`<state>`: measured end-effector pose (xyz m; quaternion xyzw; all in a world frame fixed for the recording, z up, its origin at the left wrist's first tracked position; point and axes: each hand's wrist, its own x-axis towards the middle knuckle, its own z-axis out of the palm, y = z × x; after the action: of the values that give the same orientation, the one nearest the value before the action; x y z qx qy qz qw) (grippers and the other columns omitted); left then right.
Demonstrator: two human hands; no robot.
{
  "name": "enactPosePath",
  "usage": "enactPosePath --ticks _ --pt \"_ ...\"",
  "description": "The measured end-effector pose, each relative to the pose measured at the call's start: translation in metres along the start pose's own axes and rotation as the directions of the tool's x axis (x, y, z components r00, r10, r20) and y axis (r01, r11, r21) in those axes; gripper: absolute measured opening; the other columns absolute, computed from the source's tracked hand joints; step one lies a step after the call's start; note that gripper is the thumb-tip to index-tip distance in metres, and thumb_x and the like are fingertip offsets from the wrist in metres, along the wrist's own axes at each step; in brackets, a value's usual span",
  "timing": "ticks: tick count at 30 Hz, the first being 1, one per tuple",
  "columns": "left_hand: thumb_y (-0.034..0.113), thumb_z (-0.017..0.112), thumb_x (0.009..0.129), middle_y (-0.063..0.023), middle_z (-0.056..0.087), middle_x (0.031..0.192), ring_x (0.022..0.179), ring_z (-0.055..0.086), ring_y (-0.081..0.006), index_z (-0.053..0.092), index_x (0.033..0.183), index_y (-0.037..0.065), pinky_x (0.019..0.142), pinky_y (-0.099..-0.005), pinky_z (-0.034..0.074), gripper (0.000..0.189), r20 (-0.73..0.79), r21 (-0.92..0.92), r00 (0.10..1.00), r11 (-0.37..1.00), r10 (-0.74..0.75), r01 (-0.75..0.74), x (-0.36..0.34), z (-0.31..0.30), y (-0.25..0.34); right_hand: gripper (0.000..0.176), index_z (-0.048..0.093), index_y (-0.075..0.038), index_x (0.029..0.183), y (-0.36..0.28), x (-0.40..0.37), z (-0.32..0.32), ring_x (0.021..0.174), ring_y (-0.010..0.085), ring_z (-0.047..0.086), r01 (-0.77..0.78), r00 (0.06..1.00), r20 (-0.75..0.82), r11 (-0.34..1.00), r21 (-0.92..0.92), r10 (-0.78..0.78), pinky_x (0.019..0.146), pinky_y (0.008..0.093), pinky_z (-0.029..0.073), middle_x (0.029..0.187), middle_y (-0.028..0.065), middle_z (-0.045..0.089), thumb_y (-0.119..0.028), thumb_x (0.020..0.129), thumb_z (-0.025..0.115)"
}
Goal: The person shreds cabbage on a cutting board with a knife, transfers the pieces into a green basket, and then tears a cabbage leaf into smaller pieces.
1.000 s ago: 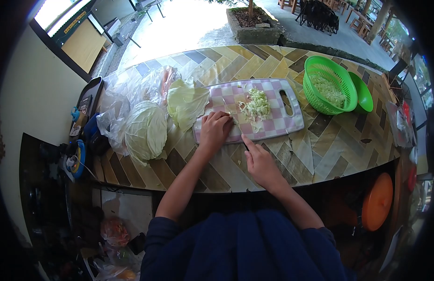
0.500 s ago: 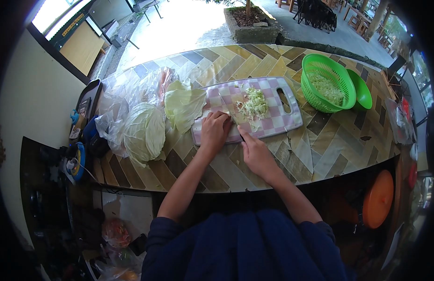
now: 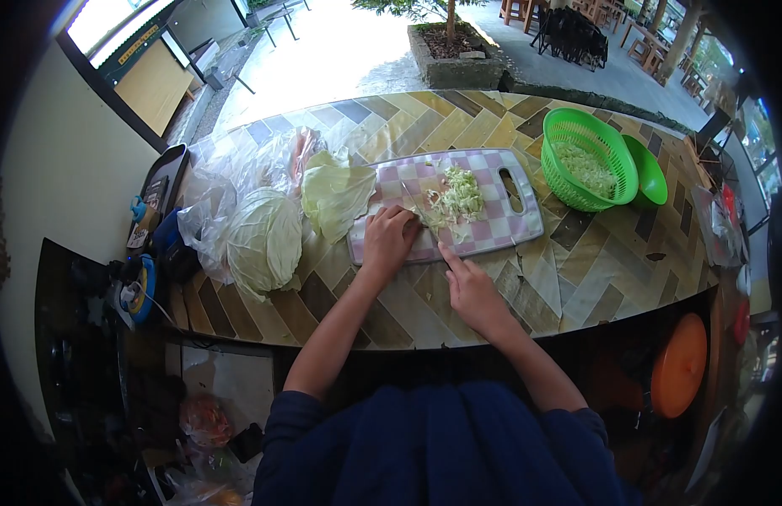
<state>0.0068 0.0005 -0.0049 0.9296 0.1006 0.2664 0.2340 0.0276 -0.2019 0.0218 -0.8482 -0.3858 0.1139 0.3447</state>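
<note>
The pink-and-white checked plastic cutting board (image 3: 492,229) is laid on the herringbone-tiled counter (image 3: 576,282). Its near-left corner is pressed by the left hand (image 3: 389,240), fingers curled shut; what lies beneath cannot be told. At 4 o'clock of it, the right hand (image 3: 473,291) is closed on a thin knife (image 3: 416,204), index finger stretched forward. Pale shredded cabbage (image 3: 460,198) is heaped at the left hand's 1 o'clock. A green plastic colander (image 3: 568,190) is set at the board's 3 o'clock and a whole pale cabbage head (image 3: 260,240) at its 9 o'clock.

Shredded cabbage (image 3: 458,201) lies heaped on the pink-checked cutting board (image 3: 500,229) (a thin knife (image 3: 414,202), seemingly, at its left).
</note>
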Motion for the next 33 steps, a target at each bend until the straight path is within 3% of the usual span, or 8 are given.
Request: enactPosePath --ticks 5,8,11,14,17,26,33 --pt "0.024 0.068 0.085 -0.0068 0.069 0.099 0.095 0.062 -0.0282 0.072 0.094 0.007 0.085 -0.0413 0.042 0.02 0.05 0.013 0.999 1.0 -0.011 0.01 -0.001 -0.005 0.002 0.049 0.041 -0.01 0.143 -0.003 0.015 0.004 0.087 0.0456 0.061 -0.062 0.997 -0.041 0.995 -0.072 0.06 0.076 0.0503 0.05 0.095 0.0278 0.059 -0.011 0.095 0.049" --pt "0.025 0.067 0.085 -0.0064 0.069 0.098 0.094 0.063 -0.0276 0.072 0.093 0.008 0.085 -0.0412 0.041 0.02 0.078 0.014 0.996 0.999 -0.035 0.034 0.0 -0.009 0.004 0.049 0.041 -0.008 0.143 0.008 0.022 0.001 0.088 0.0459 0.061 0.01 0.996 -0.093 0.997 0.075 -0.003 0.076 0.0507 0.049 0.097 0.0289 0.06 -0.01 0.094 0.049" --pt "0.025 0.069 0.083 -0.0046 0.067 0.093 0.092 0.061 -0.0247 0.072 0.089 0.009 0.081 -0.0394 0.039 0.017 0.049 -0.003 0.998 0.999 -0.048 0.048 0.002 -0.005 0.001 0.049 0.04 -0.007 0.143 -0.003 0.016 -0.011 0.09 0.0456 0.06 -0.001 0.999 -0.047 0.983 0.184 0.01 0.079 0.0509 0.047 0.099 0.0291 0.061 -0.008 0.094 0.049" --pt "0.024 0.068 0.083 -0.0047 0.067 0.092 0.091 0.061 -0.0251 0.072 0.088 0.009 0.08 -0.0395 0.039 0.016 0.038 -0.001 0.998 0.998 -0.059 0.059 0.003 -0.004 0.002 0.047 0.044 -0.003 0.139 -0.012 0.009 -0.013 0.102 0.0452 0.059 0.011 0.999 -0.04 0.979 0.205 -0.002 0.087 0.045 0.047 0.114 0.0306 0.06 -0.004 0.092 0.051" --pt "0.026 0.067 0.086 -0.0059 0.069 0.097 0.093 0.063 -0.0273 0.073 0.092 0.009 0.084 -0.0409 0.04 0.019 0.058 0.011 0.996 0.997 -0.071 0.07 0.002 -0.003 0.0 0.05 0.039 -0.008 0.143 -0.004 0.005 -0.003 0.091 0.0437 0.059 0.084 0.996 -0.047 0.979 0.184 -0.077 0.081 0.0493 0.046 0.099 0.0263 0.061 -0.009 0.095 0.049" --pt "0.022 0.069 0.082 -0.0051 0.068 0.096 0.094 0.061 -0.0272 0.072 0.092 0.008 0.084 -0.0408 0.04 0.017 0.051 -0.013 0.997 0.998 -0.06 0.061 0.002 -0.004 0.001 0.049 0.039 -0.01 0.144 -0.006 0.007 -0.006 0.087 0.0438 0.06 0.012 0.998 0.06 0.999 0.043 -0.015 0.078 0.0495 0.048 0.095 0.025 0.059 -0.012 0.096 0.047" --pt "0.019 0.068 0.082 -0.0024 0.067 0.092 0.091 0.061 -0.0236 0.071 0.089 0.009 0.081 -0.0381 0.04 0.013 0.011 0.012 0.999 0.999 -0.03 0.03 0.001 -0.003 0.0 0.05 0.037 -0.012 0.145 0.004 0.025 0.012 0.086 0.0445 0.061 0.046 0.999 0.027 0.998 0.031 -0.047 0.077 0.0502 0.05 0.095 0.0254 0.058 -0.013 0.096 0.047"
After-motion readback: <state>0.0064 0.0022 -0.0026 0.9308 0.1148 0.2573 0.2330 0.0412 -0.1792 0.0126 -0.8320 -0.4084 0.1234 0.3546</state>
